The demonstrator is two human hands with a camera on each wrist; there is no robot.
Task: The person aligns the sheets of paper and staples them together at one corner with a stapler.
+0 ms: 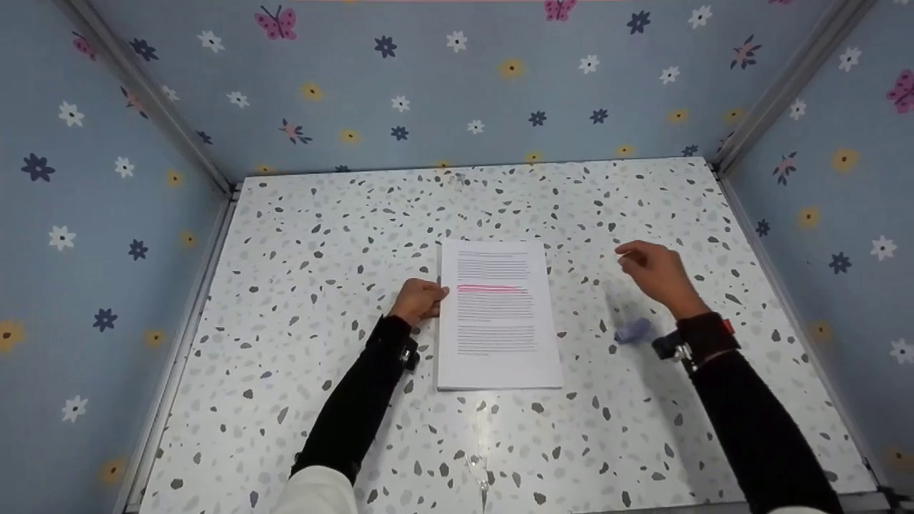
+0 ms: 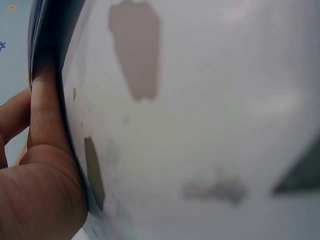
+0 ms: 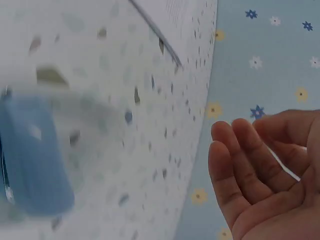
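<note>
A stack of printed paper sheets (image 1: 493, 368) lies on the speckled table, with pink highlighted lines across its upper text. My left hand (image 1: 419, 301) pinches the stack's left edge; in the left wrist view a finger (image 2: 47, 115) reaches under the sheets. To the right of the paper, my right hand (image 1: 655, 273) hovers above the table, fingers loosely bent and holding nothing. Below it lies a small blue-violet object (image 1: 633, 331) with a rounded end, its kind unclear. The right wrist view shows this blurred blue object (image 3: 37, 155) at the left, apart from the right hand (image 3: 270, 185).
The white speckled tabletop (image 1: 321, 228) is enclosed at the back and sides by blue flowered panels (image 1: 457, 78). Grey metal rails (image 1: 164, 107) run along the panel corners. A clear, shiny strip (image 1: 480, 471) lies at the table's front edge.
</note>
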